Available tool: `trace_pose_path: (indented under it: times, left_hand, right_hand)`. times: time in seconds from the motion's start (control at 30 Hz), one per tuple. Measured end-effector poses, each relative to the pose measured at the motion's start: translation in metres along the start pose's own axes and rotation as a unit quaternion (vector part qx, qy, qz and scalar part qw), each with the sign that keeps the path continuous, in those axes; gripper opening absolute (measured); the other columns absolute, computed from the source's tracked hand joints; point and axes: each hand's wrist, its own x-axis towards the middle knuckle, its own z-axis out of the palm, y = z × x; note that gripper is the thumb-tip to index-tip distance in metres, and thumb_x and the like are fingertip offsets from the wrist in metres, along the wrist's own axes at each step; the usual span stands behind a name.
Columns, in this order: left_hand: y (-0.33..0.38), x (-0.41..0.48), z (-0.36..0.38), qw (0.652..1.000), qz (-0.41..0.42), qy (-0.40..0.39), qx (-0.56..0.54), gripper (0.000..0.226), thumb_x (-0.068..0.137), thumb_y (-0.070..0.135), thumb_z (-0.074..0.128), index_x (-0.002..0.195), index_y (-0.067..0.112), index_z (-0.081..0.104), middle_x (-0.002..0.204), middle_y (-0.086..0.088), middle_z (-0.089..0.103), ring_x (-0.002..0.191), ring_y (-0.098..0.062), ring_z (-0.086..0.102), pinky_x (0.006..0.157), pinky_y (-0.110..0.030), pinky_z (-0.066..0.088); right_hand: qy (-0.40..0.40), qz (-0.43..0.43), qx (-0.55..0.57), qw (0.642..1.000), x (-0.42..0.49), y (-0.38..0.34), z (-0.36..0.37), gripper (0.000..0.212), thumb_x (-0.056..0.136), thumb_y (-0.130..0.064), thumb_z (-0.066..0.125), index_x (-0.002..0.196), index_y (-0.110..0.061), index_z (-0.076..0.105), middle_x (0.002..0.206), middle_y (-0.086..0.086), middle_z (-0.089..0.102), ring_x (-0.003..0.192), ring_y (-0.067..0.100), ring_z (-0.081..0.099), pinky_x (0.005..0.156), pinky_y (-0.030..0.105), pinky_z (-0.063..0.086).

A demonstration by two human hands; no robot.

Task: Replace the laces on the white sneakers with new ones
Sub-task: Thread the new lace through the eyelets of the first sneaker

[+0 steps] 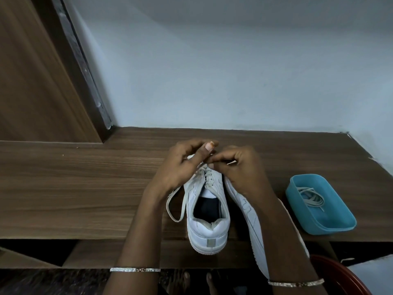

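White lace [177,220] was pinched by both hands at the front eyelets, in the centre of the frame. The left hand [180,167] was curled round one strand, and another was nipped between the fingertips of the right hand [242,169], apparently to be worked through a hole. The upright sneaker [209,226] was stood heel toward the viewer, which kept its eyelets reachable. Its mate [246,211] was laid sideways just right, partly under the forearm. Another lace [312,198] was kept coiled in a blue tray [331,227] at the right of the table [74,188].
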Motion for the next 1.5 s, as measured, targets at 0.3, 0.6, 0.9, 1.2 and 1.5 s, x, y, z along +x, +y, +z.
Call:
trace_pose_path:
  times: [0.3, 0.6, 0.9, 1.2, 1.5]
  left_hand:
    - [-0.013, -0.006, -0.008, 0.998, -0.036, -0.049, -0.015, 0.016, 0.096, 0.020, 0.063, 0.099, 0.009, 0.075, 0.084, -0.003, 0.074, 0.077, -0.009, 0.063, 0.072, -0.022, 0.049]
    - [-0.021, -0.005, -0.019, 0.996, -0.072, 0.046, 0.039, 0.008, 0.087, 0.022, 0.075, 0.083, 0.016, 0.079, 0.072, -0.001, 0.075, 0.057, -0.008, 0.054, 0.058, -0.026, 0.042]
    - [-0.018, -0.004, -0.011, 0.994, -0.072, 0.008, 0.087, 0.004, 0.078, 0.024, 0.083, 0.081, 0.023, 0.081, 0.079, 0.010, 0.076, 0.074, -0.004, 0.067, 0.065, -0.025, 0.047]
    - [-0.020, -0.005, -0.009, 0.979, -0.076, 0.008, 0.191, 0.010, 0.075, 0.026, 0.081, 0.067, 0.028, 0.075, 0.070, 0.023, 0.071, 0.065, 0.004, 0.063, 0.064, -0.031, 0.052]
    - [-0.024, -0.002, 0.002, 0.978, -0.055, -0.019, 0.199, 0.007, 0.075, 0.019, 0.080, 0.071, 0.024, 0.077, 0.073, 0.019, 0.072, 0.063, 0.005, 0.059, 0.058, -0.016, 0.038]
  right_hand:
    - [-0.013, 0.042, 0.043, 0.998, -0.003, 0.000, -0.002, 0.015, 0.082, 0.001, 0.076, 0.094, -0.009, 0.080, 0.083, 0.000, 0.078, 0.079, 0.011, 0.074, 0.077, 0.027, 0.059]
    - [-0.072, 0.181, -0.111, 0.974, -0.005, -0.005, -0.009, 0.034, 0.064, -0.026, 0.093, 0.090, -0.021, 0.072, 0.084, -0.004, 0.071, 0.074, 0.009, 0.066, 0.074, 0.027, 0.054]
    - [-0.120, 0.182, -0.296, 0.930, -0.009, -0.005, 0.015, 0.039, 0.067, -0.036, 0.084, 0.097, -0.021, 0.063, 0.095, -0.005, 0.065, 0.090, 0.016, 0.063, 0.083, 0.036, 0.053]
    - [-0.079, 0.206, -0.215, 0.951, -0.008, 0.003, 0.002, 0.012, 0.068, -0.024, 0.080, 0.079, -0.023, 0.074, 0.061, -0.010, 0.060, 0.069, 0.010, 0.060, 0.063, 0.023, 0.041]
    - [-0.081, 0.227, -0.131, 0.962, -0.008, 0.014, -0.002, 0.011, 0.067, -0.023, 0.083, 0.076, -0.021, 0.078, 0.064, 0.001, 0.072, 0.071, 0.020, 0.072, 0.076, 0.047, 0.061]
